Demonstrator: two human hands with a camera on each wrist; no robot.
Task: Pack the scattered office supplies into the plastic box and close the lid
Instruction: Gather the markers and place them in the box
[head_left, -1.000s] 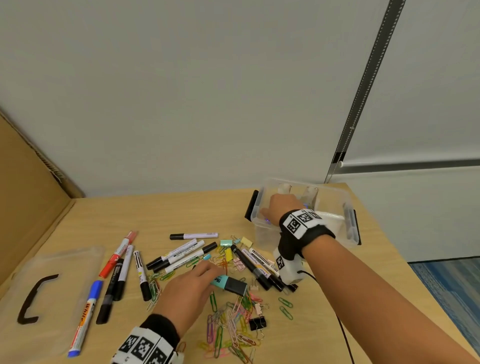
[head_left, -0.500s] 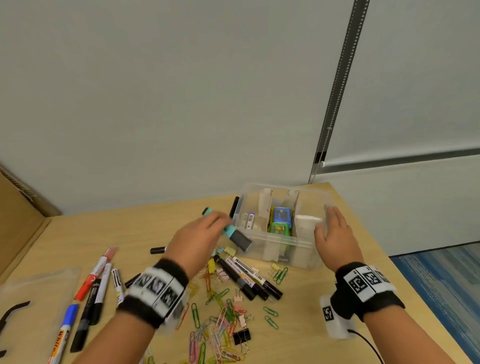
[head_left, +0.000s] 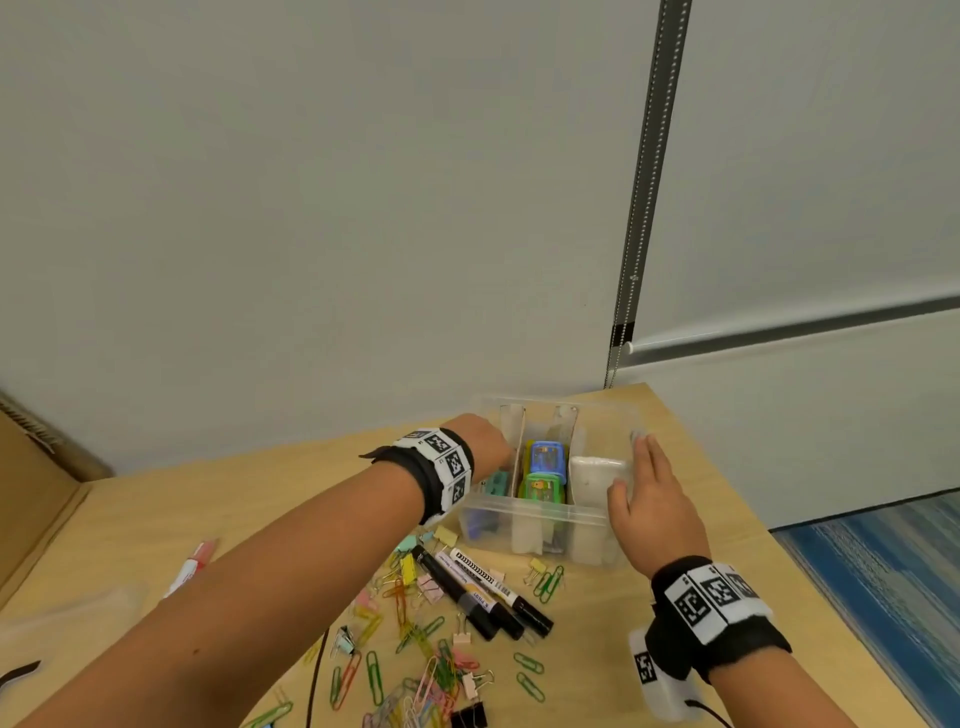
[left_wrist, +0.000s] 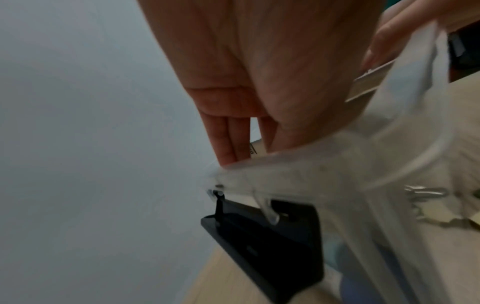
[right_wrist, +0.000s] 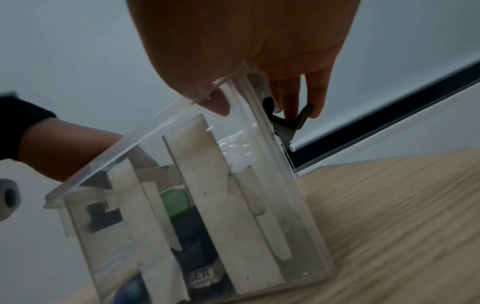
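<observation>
The clear plastic box (head_left: 535, 525) stands open at the table's far right, split by cardboard dividers. My left hand (head_left: 485, 441) reaches into its left compartment, and a teal highlighter (head_left: 496, 480) lies there just under it. In the left wrist view the left hand (left_wrist: 233, 144) has straight fingers pointing down past the box rim (left_wrist: 337, 164). My right hand (head_left: 644, 483) holds the box's right wall. The right wrist view shows the right hand (right_wrist: 259, 98) pinching the box (right_wrist: 182, 205), with the thumb inside the rim and the fingers outside on the black latch (right_wrist: 285, 121).
Black markers (head_left: 483, 587) lie just in front of the box. Several coloured paper clips (head_left: 415, 665) and binder clips are spread toward me. A red marker (head_left: 189, 566) and the translucent lid (head_left: 78, 613) lie at the left. Small blue and green cases (head_left: 543, 473) fill the middle compartment.
My left hand lifted the teal highlighter from the pile and carried it right into the box's left compartment. My right hand came out of the box and took its right wall.
</observation>
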